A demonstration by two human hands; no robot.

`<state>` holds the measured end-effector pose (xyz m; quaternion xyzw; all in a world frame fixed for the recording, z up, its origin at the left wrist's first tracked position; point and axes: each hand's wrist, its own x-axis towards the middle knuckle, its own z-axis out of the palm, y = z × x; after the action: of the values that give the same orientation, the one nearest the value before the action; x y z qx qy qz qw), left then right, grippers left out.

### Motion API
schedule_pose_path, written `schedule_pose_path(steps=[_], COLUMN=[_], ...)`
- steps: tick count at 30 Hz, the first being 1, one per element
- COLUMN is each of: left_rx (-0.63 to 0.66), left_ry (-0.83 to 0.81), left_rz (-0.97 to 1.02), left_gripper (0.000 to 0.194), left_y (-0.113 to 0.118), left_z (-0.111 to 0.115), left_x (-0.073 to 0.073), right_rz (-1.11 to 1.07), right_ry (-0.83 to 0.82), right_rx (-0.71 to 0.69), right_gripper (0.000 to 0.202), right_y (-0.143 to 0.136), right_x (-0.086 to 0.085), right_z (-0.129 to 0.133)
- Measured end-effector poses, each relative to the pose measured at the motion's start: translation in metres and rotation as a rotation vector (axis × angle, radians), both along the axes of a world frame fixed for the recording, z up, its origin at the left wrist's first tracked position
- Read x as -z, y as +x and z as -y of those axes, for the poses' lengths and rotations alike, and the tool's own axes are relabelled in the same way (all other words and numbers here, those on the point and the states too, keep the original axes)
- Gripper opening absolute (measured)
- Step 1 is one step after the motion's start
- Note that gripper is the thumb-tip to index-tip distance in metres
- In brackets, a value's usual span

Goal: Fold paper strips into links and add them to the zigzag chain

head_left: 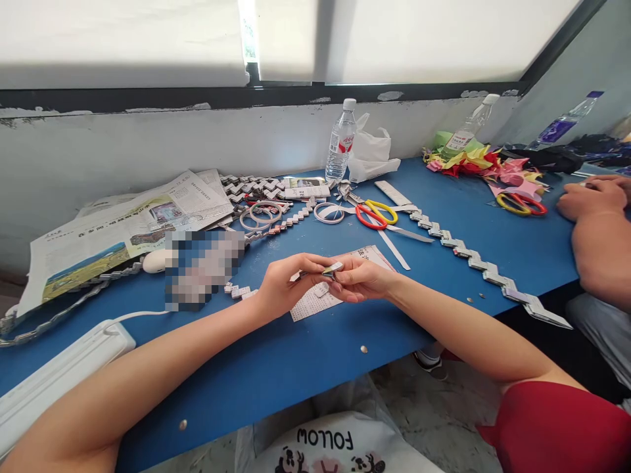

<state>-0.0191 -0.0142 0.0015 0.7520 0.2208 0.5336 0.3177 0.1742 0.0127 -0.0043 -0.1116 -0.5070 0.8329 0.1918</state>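
Just above the blue table, my left hand [284, 284] and my right hand [362, 278] meet, both with closed fingers. Between their fingertips is a small folded strip of newspaper [333, 268], partly covered by the fingers. Beneath them lies a printed newspaper piece [311, 303]. A zigzag chain of folded paper [476, 261] stretches across the table to the right of my hands. Beyond my hands rest scissors [377, 215] with red and yellow handles, with white paper strips [394, 249] beside them. A short zigzag paper piece [239, 290] shows left of my left hand.
Newspaper sheets [133, 230] and a white power strip [64, 381] occupy the left. Rings of tape [265, 213], a water bottle [341, 141] and a white plastic bag [372, 154] stand behind. At right are colourful paper scraps [513, 172], other scissors [521, 203] and another person's hand [594, 200].
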Motion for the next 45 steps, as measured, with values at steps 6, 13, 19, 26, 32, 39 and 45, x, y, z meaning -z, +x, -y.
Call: schedule_pose_path(steps=[6,13,19,26,32,39,45], left_rx=[-0.115,0.087,0.087,0.037,-0.071,-0.192,-0.228], left_ry=[-0.649,-1.070,-1.187,-1.199,-0.997,-0.473,0.017], left_rz=[0.262,0.244,0.309,0.322,0.290,0.058,-0.067], left_gripper=[0.028,0.027,0.021,0.022,0.025,0.020,0.012], left_y=[0.005,0.003,0.004,0.006,0.009,0.008,0.006], left_z=[-0.006,-0.017,-0.019,-0.016,-0.011,-0.003,0.007], left_x=[-0.011,-0.009,-0.005,-0.003,-0.002,-0.008,-0.016], right_rz=[0.094,0.359,0.365,0.325,0.267,0.168,0.138], right_ry=[0.295,0.467,0.497,0.486,0.506,0.588,0.975], right_rx=[0.407,0.682,0.721,0.808,0.905,0.959,1.051], right_gripper=[0.029,0.028,0.032,0.027,0.025,0.022,0.010], right_y=[0.004,-0.003,-0.006,-0.013,-0.021,-0.027,-0.016], right_x=[-0.007,-0.007,-0.009,-0.004,0.004,0.010,0.009], right_z=[-0.007,-0.007,-0.001,0.003,0.006,0.014,0.021])
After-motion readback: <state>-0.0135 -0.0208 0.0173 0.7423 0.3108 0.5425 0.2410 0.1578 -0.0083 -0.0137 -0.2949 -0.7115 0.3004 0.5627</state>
